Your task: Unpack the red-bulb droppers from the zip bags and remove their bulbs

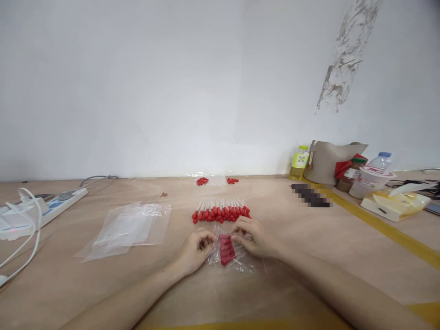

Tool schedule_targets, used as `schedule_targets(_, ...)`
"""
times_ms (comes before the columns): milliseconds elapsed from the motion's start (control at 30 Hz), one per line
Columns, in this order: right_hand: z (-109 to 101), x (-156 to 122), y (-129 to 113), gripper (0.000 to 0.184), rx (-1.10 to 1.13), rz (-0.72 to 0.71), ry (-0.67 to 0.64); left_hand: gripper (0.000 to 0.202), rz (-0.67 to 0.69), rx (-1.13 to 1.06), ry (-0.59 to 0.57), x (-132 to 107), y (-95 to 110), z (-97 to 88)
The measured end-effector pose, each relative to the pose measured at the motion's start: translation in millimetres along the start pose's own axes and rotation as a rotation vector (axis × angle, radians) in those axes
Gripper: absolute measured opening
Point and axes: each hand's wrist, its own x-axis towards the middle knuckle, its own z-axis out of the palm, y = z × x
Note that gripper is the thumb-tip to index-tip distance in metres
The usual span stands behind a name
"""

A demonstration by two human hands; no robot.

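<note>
A clear plastic bag (242, 263) lies in front of me with several red pieces (226, 250) stacked inside. My left hand (196, 250) pinches the bag's left side with curled fingers. On the opposite side, my right hand (253, 236) grips the bag near its upper right edge, thumb and fingers closed. Just beyond the hands is a row of white sticks with red heads (222, 213), heads toward me. To the left, flat clear bags (129, 229) lie in an overlapping pile.
Bags with red pieces (202, 181) lie by the wall. A power strip (62, 204) with white cables is at left. At right stand a yellow-green bottle (298, 164), a grey bag (323, 162), a lidded cup (371, 183) and a tissue pack (395, 206). Yellow tape (378, 224) crosses the table.
</note>
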Motion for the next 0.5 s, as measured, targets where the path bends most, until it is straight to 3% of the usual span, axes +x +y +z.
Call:
schedule_targets(133,-11.6,-17.7,-4.7,0.020,-0.012,0.152,-0.133,0.016,0.093,0.165,0.028,-0.8,-0.4,-3.5)
schedule_targets(200,-12.3,-24.1,-4.7,0.022,-0.019,0.182,-0.123,0.017,0.143,0.216,0.027,-1.3,1.9,-5.2)
schedule_targets(300,-7.9,-28.0,-2.0,0.017,-0.030,0.216,-0.103,0.019,0.173,0.198,-0.070,-2.8,8.2,-7.8)
schedule_targets(500,5.8,-29.0,1.7,0.013,-0.116,0.229,-0.021,0.021,0.137,0.082,-0.213,-4.4,16.4,-11.5)
